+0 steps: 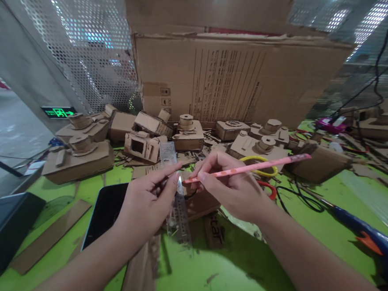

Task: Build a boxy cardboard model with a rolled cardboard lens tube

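Observation:
My right hand [232, 187] is closed round a pink pencil [248, 168], its tip pointing left at the edge of a clear plastic ruler [168, 154]. My left hand [152, 195] grips that ruler between thumb and fingers, with the ruler held upright in my view. Behind the ruler and under my fingers is a piece of brown cardboard [201, 205], partly hidden by both hands. Whether the pencil tip touches the cardboard I cannot tell. A black phone [107, 209] lies beside my left wrist.
Several cardboard camera-like models [188, 135] line the back of the green table [190, 283], before a large cardboard box [259, 79]. Scissors with yellow and red handles [273, 188] lie past my right hand. A blue glue gun [362, 227] rests at right, cardboard strips [52, 237] at left.

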Available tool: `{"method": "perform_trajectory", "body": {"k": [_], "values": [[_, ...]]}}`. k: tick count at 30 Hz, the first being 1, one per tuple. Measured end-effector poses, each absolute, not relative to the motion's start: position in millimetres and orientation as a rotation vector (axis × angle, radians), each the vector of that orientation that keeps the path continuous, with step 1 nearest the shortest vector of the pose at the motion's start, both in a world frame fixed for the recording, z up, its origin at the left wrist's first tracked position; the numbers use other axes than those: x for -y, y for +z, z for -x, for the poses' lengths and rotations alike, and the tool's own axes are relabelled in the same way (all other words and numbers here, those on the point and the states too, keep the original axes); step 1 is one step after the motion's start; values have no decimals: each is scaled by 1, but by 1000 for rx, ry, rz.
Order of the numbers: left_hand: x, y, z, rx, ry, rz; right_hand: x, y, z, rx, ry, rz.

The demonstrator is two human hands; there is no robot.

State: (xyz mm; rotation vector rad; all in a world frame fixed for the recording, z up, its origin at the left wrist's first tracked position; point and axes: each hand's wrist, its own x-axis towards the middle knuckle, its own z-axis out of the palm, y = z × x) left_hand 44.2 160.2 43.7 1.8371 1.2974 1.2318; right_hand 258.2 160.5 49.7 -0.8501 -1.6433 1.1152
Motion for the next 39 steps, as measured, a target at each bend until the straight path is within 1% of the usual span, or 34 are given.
{"method": "perform_trajectory", "body": {"k": [14, 25, 30, 34, 39], "values": [[-159, 44, -45, -1301, 1229, -1826, -162, 50, -258, 1660, 1086, 853], [-160, 44, -46, -1272, 1233, -1768, -161, 53, -260, 1669, 1130, 856], [-157, 45, -45, -1327, 1334, -1815, -160, 54, -255, 1513, 1109, 789], [-153, 45, -42, -1346, 1441, -1786, -159, 56, -257, 1411, 942, 748], [-148, 44, -39, -1200, 1561, -1824, -156, 58, -262, 1832, 536, 751]]}}
